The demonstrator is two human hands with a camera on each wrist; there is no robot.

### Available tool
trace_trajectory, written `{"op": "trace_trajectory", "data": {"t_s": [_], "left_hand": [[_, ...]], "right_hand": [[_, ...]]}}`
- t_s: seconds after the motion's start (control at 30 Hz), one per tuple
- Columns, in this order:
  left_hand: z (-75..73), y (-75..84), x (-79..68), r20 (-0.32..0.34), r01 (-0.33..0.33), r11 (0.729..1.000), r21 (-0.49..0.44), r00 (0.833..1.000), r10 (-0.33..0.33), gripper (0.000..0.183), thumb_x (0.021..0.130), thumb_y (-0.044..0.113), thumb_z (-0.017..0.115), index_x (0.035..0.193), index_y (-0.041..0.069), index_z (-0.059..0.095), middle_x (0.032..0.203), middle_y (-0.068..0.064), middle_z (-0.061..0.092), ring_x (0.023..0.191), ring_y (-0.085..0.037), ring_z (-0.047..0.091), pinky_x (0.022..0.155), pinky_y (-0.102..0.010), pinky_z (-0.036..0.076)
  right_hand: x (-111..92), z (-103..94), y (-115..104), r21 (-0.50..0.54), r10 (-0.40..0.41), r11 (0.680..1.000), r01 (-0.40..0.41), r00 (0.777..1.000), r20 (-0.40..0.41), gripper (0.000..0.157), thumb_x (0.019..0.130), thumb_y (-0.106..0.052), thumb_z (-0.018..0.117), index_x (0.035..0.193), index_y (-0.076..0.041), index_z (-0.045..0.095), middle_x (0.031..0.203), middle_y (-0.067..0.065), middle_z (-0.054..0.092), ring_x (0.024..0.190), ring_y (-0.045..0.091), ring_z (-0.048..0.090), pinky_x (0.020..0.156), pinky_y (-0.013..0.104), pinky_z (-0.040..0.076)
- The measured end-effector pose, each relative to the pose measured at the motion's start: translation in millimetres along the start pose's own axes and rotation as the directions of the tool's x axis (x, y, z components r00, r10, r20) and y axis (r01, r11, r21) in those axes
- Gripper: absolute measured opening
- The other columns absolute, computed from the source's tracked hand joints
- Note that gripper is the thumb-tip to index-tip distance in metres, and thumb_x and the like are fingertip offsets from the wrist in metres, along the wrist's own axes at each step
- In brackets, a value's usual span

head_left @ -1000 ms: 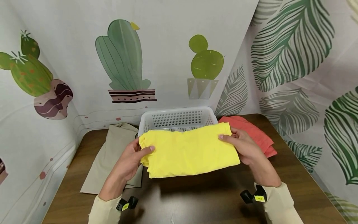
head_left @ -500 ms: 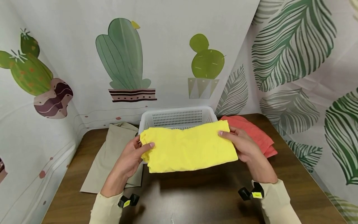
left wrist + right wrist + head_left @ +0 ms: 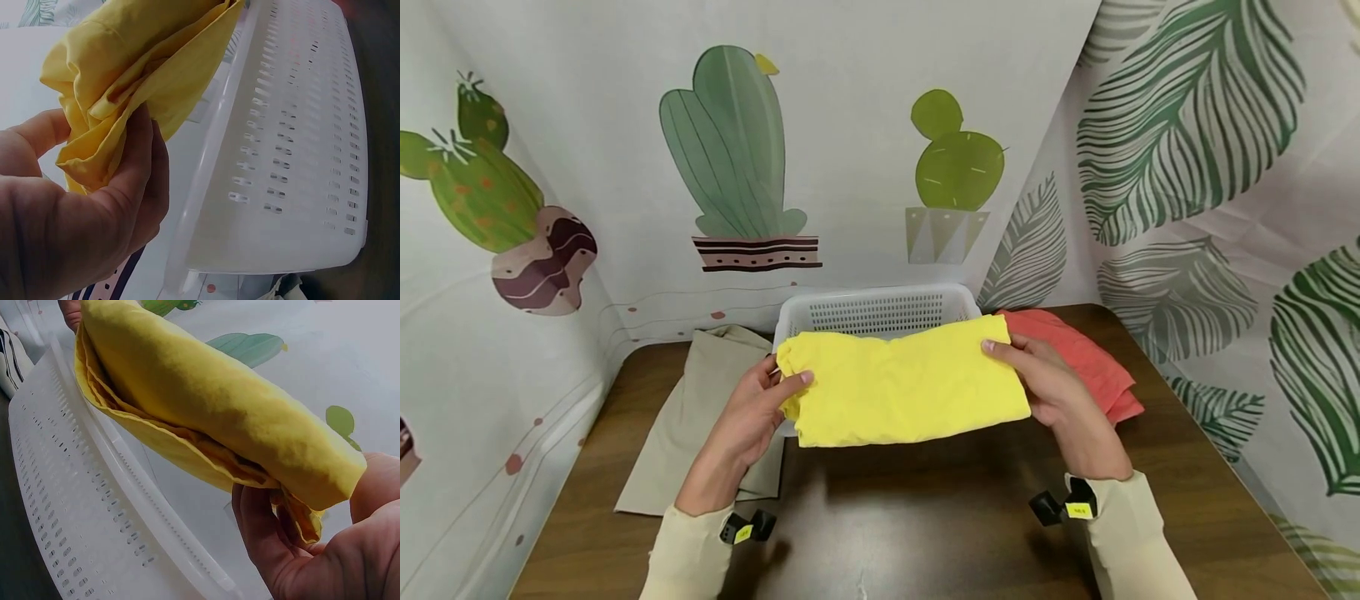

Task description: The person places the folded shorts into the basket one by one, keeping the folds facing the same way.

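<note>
A folded yellow cloth garment (image 3: 902, 387) is stretched between both hands in the head view, in front of and partly over a white plastic basket (image 3: 880, 310). My left hand (image 3: 748, 425) pinches its left end, thumb on top and fingers underneath. At the other end, my right hand (image 3: 1052, 383) grips it the same way, a little higher. Layered folds of the yellow garment (image 3: 144, 69) show in the left wrist view, above the level of the basket's rim. The right wrist view shows the garment's loose lower edge (image 3: 181, 444) curling beneath the roll.
Left of the basket a beige garment (image 3: 700, 417) lies on the brown wooden table (image 3: 880, 533). A red-orange cloth (image 3: 1078, 354) lies to the basket's right. Behind the table hangs a white cloth backdrop (image 3: 850, 125) printed with cacti and leaves.
Both hands have moved forward with the yellow garment, toward the basket, and it covers more of the basket's front. The beige and red-orange cloths have stayed put.
</note>
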State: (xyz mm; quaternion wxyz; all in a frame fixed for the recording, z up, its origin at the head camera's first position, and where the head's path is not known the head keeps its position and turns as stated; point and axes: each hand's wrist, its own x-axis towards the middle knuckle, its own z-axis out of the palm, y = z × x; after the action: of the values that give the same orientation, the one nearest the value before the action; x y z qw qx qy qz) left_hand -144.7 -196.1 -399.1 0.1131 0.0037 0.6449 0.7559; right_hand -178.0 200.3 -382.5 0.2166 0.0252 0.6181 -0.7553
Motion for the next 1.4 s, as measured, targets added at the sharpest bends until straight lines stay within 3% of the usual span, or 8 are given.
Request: {"op": "trace_trajectory", "data": {"t_s": [1.0,1.4], "left_hand": [[0.4,0.5,19.2,-0.062,0.009,0.997,-0.078,0.998,-0.014,0.064,0.105,0.013,0.067,0.159,0.004,0.034,0.136,-0.017,0.06,0.114,-0.022,0.072,0.091,-0.04,0.061],[-1.0,-0.1,24.4,-0.094,0.01,0.999,-0.048,0.995,-0.014,0.067,0.105,0.014,0.069,0.16,0.004,0.032,0.139,-0.019,0.057,0.115,-0.022,0.071,0.092,-0.037,0.061]], "right_hand": [[19.9,0.2,5.8,0.035,-0.07,0.997,0.073,0.995,-0.069,0.049,0.106,-0.029,0.068,0.141,-0.002,0.045,0.104,0.001,0.073,0.088,0.013,0.076,0.075,0.033,0.064],[26.8,2.4,5.0,0.012,-0.095,0.995,0.096,0.991,-0.095,0.042,0.106,-0.029,0.068,0.131,-0.002,0.049,0.103,0.002,0.07,0.087,0.012,0.073,0.073,0.029,0.063]]}}
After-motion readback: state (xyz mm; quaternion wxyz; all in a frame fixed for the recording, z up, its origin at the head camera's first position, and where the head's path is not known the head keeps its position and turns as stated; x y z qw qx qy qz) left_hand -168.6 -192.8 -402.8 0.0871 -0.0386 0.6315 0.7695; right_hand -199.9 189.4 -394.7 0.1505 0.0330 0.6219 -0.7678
